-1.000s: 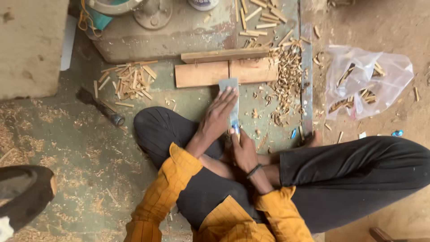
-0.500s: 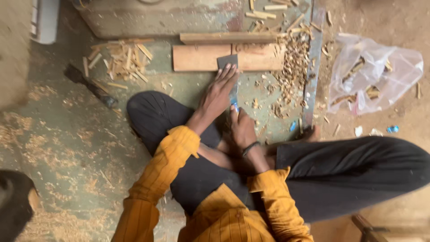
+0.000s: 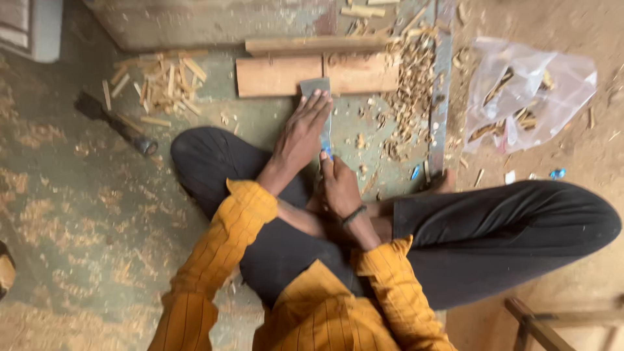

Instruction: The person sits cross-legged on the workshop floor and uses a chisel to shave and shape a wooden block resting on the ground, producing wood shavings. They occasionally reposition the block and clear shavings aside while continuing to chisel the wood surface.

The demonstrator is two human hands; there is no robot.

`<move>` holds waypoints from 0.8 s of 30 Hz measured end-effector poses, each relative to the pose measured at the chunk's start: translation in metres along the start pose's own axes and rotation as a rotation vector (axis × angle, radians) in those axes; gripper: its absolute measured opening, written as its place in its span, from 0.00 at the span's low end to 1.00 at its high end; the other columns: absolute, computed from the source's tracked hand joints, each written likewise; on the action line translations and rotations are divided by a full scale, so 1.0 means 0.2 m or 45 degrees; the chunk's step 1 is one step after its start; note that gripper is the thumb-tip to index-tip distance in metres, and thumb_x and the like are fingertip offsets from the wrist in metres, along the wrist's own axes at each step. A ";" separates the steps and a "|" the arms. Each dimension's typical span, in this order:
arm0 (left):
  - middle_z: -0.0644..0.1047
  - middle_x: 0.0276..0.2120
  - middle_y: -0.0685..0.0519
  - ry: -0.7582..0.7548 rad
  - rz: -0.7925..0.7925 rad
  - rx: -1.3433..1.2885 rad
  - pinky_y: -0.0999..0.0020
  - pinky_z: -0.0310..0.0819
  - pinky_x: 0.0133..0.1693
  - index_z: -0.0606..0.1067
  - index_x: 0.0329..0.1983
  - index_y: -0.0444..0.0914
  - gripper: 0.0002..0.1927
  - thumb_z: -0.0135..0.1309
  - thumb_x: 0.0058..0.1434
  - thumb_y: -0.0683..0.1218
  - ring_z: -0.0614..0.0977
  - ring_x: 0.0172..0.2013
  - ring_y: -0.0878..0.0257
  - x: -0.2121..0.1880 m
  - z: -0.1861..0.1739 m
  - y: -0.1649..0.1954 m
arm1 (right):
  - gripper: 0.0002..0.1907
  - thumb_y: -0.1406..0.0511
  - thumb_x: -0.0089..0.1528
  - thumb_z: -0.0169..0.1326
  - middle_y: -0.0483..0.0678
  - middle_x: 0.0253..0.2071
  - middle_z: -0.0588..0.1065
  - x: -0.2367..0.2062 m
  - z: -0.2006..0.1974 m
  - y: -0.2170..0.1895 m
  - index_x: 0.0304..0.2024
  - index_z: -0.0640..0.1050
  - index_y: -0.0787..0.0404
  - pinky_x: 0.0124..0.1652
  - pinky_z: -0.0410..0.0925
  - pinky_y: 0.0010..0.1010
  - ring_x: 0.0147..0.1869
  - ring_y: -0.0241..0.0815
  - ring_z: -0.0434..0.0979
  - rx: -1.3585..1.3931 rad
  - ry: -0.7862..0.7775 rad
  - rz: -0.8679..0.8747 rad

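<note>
I sit cross-legged on the floor in black trousers and orange sleeves. A flat grey metal blade (image 3: 316, 87) with a blue handle lies pointing away from me, its far end against a wooden block (image 3: 276, 76). My left hand (image 3: 301, 133) lies over the blade, with the fingers stretched to its far end and pressing on it. My right hand (image 3: 338, 185) is closed around the handle end, close to my shins. Whatever is under the blade is hidden by my hands.
A wooden slat (image 3: 312, 44) lies behind the block. Split wood sticks (image 3: 162, 81) are piled at the left and wood chips (image 3: 409, 97) at the right. Also here are a dark hammer-like tool (image 3: 117, 123), a long metal bar (image 3: 441, 97), a clear plastic bag (image 3: 526, 91) and a wooden frame (image 3: 552, 325).
The view has drifted so the block and hands sit higher and more to the right. Both hands stay on the blade in much the same grip.
</note>
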State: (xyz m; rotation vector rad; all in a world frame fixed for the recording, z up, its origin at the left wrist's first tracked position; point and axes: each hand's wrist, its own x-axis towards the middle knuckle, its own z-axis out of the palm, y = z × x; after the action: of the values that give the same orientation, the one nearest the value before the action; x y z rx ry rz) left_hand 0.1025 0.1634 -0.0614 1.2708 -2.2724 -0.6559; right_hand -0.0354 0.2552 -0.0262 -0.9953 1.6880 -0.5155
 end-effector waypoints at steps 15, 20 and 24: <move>0.69 0.68 0.38 -0.091 -0.119 0.140 0.48 0.52 0.72 0.70 0.65 0.28 0.31 0.45 0.55 0.29 0.65 0.72 0.47 0.21 0.10 -0.15 | 0.28 0.49 0.71 0.41 0.60 0.19 0.74 0.29 0.07 0.06 0.37 0.75 0.68 0.27 0.70 0.44 0.21 0.52 0.78 0.039 -0.027 0.011; 0.68 0.69 0.38 0.127 0.010 -0.035 0.50 0.58 0.72 0.67 0.70 0.30 0.33 0.42 0.58 0.28 0.67 0.71 0.45 0.14 -0.05 -0.05 | 0.26 0.48 0.71 0.43 0.45 0.16 0.64 0.19 -0.03 -0.03 0.31 0.70 0.62 0.15 0.57 0.34 0.14 0.39 0.62 0.509 -0.225 0.087; 0.70 0.67 0.38 0.560 -0.228 -0.193 0.56 0.70 0.66 0.63 0.72 0.32 0.31 0.43 0.63 0.29 0.73 0.67 0.45 0.01 -0.10 0.08 | 0.27 0.47 0.72 0.41 0.40 0.15 0.58 -0.03 -0.17 -0.04 0.25 0.62 0.56 0.11 0.51 0.26 0.11 0.32 0.54 0.855 -0.412 0.057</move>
State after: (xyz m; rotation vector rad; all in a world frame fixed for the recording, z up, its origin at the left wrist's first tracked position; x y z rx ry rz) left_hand 0.1028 0.1663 -0.0355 1.3955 -1.7375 -0.5335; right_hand -0.0637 0.2516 -0.0054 -0.5107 1.1225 -0.7781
